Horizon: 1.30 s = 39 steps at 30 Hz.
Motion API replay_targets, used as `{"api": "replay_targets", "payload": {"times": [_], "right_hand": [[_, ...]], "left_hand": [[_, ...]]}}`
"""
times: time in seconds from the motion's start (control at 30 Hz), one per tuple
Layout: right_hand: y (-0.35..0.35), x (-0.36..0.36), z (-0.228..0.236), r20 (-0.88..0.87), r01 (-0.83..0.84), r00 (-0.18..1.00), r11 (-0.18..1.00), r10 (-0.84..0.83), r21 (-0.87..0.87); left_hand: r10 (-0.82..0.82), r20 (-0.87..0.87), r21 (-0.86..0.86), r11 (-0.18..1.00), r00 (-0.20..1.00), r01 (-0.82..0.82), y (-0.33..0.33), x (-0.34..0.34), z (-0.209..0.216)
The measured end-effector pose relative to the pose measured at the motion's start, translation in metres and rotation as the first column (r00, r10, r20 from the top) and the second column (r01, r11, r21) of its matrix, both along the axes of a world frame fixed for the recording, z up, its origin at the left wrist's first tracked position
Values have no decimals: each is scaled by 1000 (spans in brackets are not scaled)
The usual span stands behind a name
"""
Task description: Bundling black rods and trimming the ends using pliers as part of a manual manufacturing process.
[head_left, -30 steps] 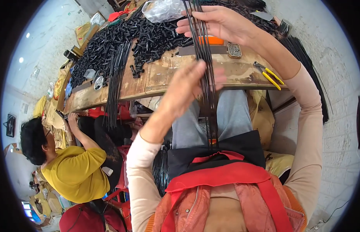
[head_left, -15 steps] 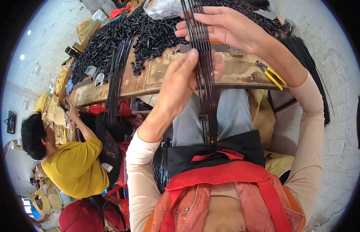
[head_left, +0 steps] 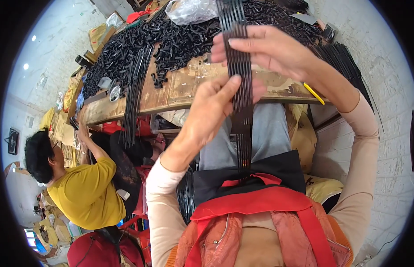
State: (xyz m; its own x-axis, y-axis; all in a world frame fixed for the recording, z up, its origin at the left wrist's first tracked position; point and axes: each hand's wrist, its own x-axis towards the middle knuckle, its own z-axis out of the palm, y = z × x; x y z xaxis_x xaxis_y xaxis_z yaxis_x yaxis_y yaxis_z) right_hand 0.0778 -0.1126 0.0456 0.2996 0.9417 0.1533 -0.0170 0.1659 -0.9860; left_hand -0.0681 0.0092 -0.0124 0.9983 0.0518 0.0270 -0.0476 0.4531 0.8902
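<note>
A row of thin, shiny black rods runs upright from my lap toward the top of the view, spread side by side like a flat band. Lower down, my left hand grips the rods, its thumb across their front and its fingers behind. Higher up, my right hand has its thumb over the front of the same rods and its fingertips showing past their left side. The rods' lower ends rest against the dark cloth on my lap, where small orange marks show on them.
Heaps of short black parts cover the back of the wooden table. More black rods hang over its front edge at left, others at right. A yellow plier handle shows below my right wrist. A co-worker sits at left.
Both hands have shifted slightly right and nearer to me along the rods. The rods are fanned wider and flatter. My right forearm covers most of the pliers.
</note>
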Motion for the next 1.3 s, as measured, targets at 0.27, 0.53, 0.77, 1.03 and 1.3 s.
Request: {"api": "replay_targets", "payload": {"times": [0.27, 0.53, 0.77, 1.03, 1.3], "right_hand": [[-7, -14, -45, 309, 197, 942, 963, -134, -183], [-7, -3, -164, 234, 188, 962, 963, -141, -193], [19, 34, -199, 172, 287, 949, 949, -263, -132], [13, 30, -201, 380, 296, 891, 953, -248, -72], [-11, 44, -174, 466, 236, 853, 970, -236, 59]], "left_hand": [[-71, -77, -323, 946, 994, 43, 29, 37, -61], [-252, -158, -287, 937, 955, 200, 88, 174, -109], [180, -268, -92, 973, 946, -211, 109, 152, -108], [156, -14, 289, 946, 988, -146, 46, 73, -11], [113, 102, 426, 893, 988, -147, 35, 59, -33]]}}
